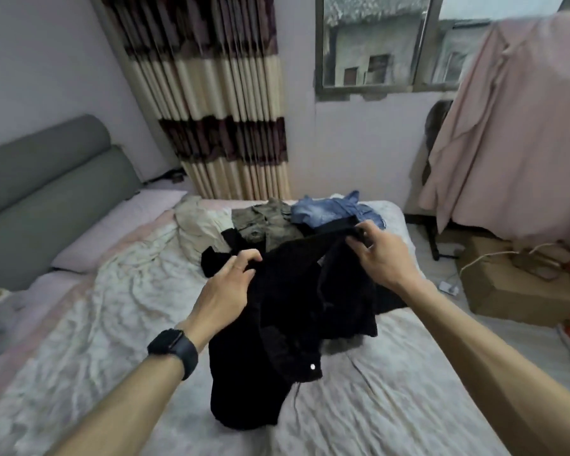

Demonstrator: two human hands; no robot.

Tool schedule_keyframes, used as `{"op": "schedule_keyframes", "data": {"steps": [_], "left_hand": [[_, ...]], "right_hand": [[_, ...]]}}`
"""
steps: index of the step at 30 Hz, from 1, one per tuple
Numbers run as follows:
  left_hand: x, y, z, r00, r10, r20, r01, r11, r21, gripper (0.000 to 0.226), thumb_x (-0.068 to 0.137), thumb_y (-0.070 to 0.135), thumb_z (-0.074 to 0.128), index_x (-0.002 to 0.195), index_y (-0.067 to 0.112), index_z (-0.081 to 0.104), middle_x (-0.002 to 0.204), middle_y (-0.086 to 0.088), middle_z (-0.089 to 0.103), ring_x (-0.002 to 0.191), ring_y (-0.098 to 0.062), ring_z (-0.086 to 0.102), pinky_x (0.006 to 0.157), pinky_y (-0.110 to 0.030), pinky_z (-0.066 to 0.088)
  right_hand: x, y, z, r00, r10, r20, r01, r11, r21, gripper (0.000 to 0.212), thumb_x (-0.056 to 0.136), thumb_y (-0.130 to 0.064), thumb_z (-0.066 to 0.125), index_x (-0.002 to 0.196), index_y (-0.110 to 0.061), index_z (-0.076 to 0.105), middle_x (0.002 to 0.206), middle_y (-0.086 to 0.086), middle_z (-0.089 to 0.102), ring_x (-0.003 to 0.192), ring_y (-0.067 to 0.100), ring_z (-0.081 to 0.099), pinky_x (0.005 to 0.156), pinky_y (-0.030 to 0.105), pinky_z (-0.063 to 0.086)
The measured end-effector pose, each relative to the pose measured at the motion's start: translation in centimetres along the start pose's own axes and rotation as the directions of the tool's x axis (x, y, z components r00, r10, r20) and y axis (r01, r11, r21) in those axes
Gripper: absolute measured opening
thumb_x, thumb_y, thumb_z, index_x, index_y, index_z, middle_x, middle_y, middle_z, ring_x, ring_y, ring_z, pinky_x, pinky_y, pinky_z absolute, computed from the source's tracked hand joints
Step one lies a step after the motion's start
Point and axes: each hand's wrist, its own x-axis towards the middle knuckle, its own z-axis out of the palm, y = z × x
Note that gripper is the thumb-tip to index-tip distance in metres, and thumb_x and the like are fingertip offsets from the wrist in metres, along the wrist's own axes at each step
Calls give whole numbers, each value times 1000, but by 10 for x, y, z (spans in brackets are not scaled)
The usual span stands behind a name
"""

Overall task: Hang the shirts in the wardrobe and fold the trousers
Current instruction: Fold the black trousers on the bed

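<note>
Bed point(112, 324): rumpled pale sheet.

Left hand point(226, 291): fingers point(247, 258) curled, pinching upper edge of black garment point(293, 307).

Black garment: held up between both hands, lower part bunched on bed. Shirt or trousers, cannot tell.

Handling, judged: soft, limp, fairly light. Will sag and twist. Best taken along firmer top band, hands well apart.

Behind it: olive shirt point(267, 222), blue denim point(329, 210).

Right hand point(382, 258): fingers point(362, 238) clamped on same top edge.
</note>
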Motion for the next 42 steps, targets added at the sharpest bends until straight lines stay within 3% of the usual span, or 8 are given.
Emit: {"op": "schedule_keyframes", "data": {"steps": [3,11,19,22,25,30,35,42], "left_hand": [[-21,11,-33,938,295,181,-343,858,383,56,97,11,60,133,51,46,124,3,45,83,-22,67,56,-42,56],[-81,53,-74,850,135,509,-507,468,723,50,97,27,42,146,29,44,147,-11,34,117,-30,49,78,-40,33],[-113,53,-102,844,143,516,-522,437,732,37,104,47,39,125,22,57,124,0,57,113,-25,57,82,-37,42],[-118,53,-112,900,184,394,-425,563,709,39,102,47,42,134,26,49,124,4,57,112,-23,58,86,-36,49],[-151,78,-76,870,207,447,-418,791,446,66,88,52,61,149,43,35,152,1,34,124,-24,50,92,-36,46],[-187,90,22,864,77,498,-324,842,431,90,78,46,72,148,59,19,163,-5,-33,151,-30,13,111,-53,34],[-210,104,65,923,145,356,-301,849,434,100,87,36,67,151,60,-6,167,-17,-15,141,-33,36,107,-43,40],[-235,142,91,870,449,203,-480,679,555,103,81,27,78,157,51,13,165,-28,10,136,-52,42,94,-69,45]], "right_hand": [[-16,-40,-37,996,-9,-91,2,997,-80,25,98,-37,59,111,-16,63,105,8,71,101,35,63,78,39,47],[-101,-69,-62,992,113,-62,-124,967,-221,30,96,-41,59,122,-24,60,121,11,67,109,40,60,78,40,46],[-153,-59,-89,958,272,-96,-287,930,-230,33,96,-45,58,122,-26,61,112,20,69,103,43,63,82,44,51],[-161,-58,-107,963,241,-117,-262,940,-217,30,95,-44,59,120,-27,63,109,19,70,102,43,63,80,43,51],[-170,-61,-123,972,200,-126,-225,945,-235,28,95,-42,59,116,-25,65,106,19,71,100,43,63,79,44,51],[-187,-64,-139,974,186,-132,-209,959,-191,27,93,-45,59,112,-25,64,103,18,72,98,43,63,80,44,52],[-213,-60,-167,958,209,-196,-227,971,-75,27,92,-44,63,109,-24,68,102,11,75,98,38,66,84,43,53],[-233,-61,-194,943,219,-251,-225,974,7,29,89,-45,64,107,-23,69,100,5,76,90,32,72,85,44,56]]}}
